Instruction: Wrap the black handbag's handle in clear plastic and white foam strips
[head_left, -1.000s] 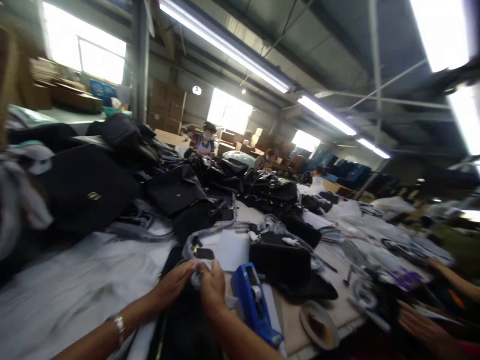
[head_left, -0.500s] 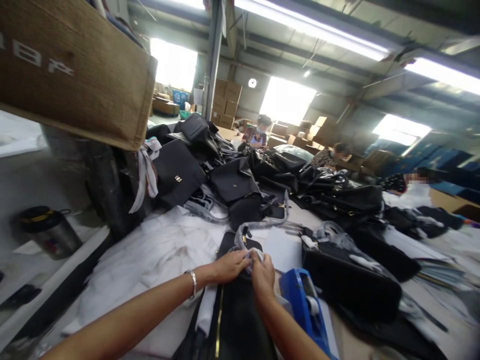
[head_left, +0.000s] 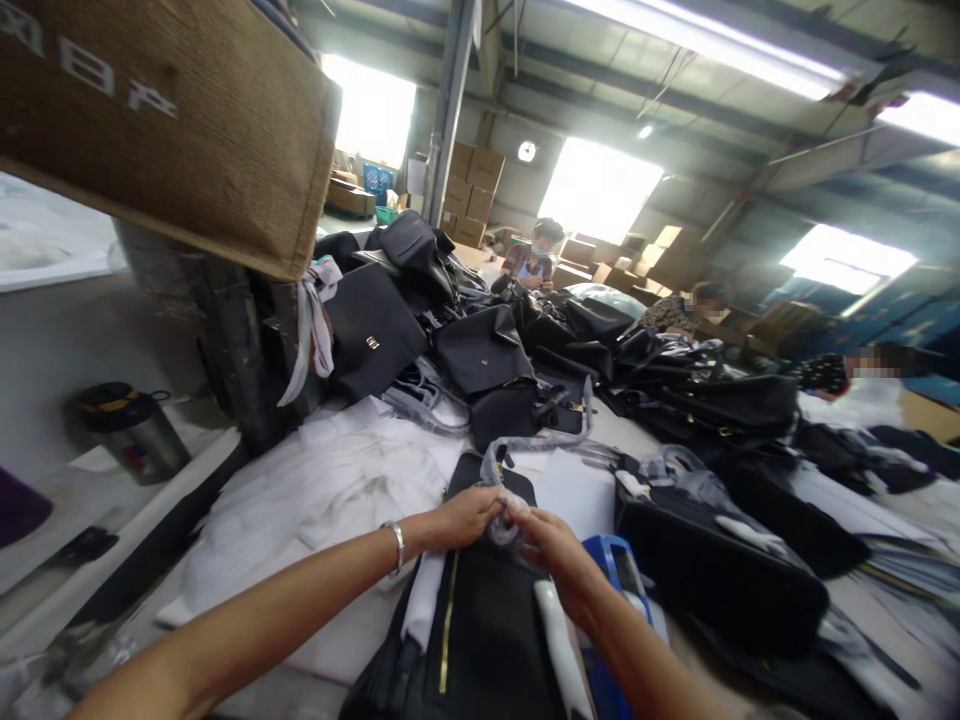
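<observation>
A black bag (head_left: 495, 620) with a gold zipper lies in front of me, its far end pointing away. Over its upper part, my left hand (head_left: 474, 515) and my right hand (head_left: 551, 545) meet at a strap wrapped in clear plastic (head_left: 511, 512). Both hands are closed on this wrapped strap, fingertips nearly touching. From there the strap loops up and off to the right. White wrapping covers parts along both sides of the bag. A blue tape dispenser (head_left: 611, 552) stands beside my right forearm, which partly hides it.
A pile of white sheets (head_left: 330, 500) lies to my left, and black bags (head_left: 480, 350) are heaped ahead. Another black bag (head_left: 720, 540) sits at right. A brown fabric box (head_left: 165, 140) juts in at upper left, above a steel flask (head_left: 135, 430). Several people work farther back.
My right hand has turned and shifted slightly right, its fingers now reaching in from the side. My left hand stays at the strap. The whole view has swung a little left.
</observation>
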